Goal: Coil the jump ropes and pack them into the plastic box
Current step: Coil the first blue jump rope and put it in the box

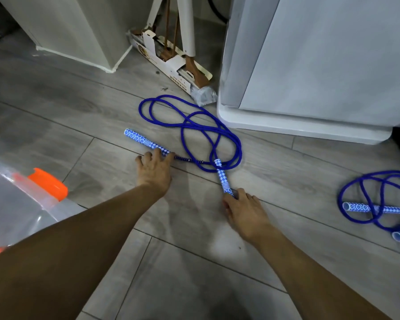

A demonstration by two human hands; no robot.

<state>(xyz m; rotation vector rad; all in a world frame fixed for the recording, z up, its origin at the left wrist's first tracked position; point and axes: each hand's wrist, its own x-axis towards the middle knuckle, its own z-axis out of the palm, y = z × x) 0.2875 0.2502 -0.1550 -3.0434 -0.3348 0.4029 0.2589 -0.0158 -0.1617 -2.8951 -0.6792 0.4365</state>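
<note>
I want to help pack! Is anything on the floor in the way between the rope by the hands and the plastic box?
Nothing visible blocks it. The blue jump rope lies on bare floor, and the plastic box sits off to the left. Only the person's left hand and forearm cross that stretch; the right hand is at the other handle.
</note>
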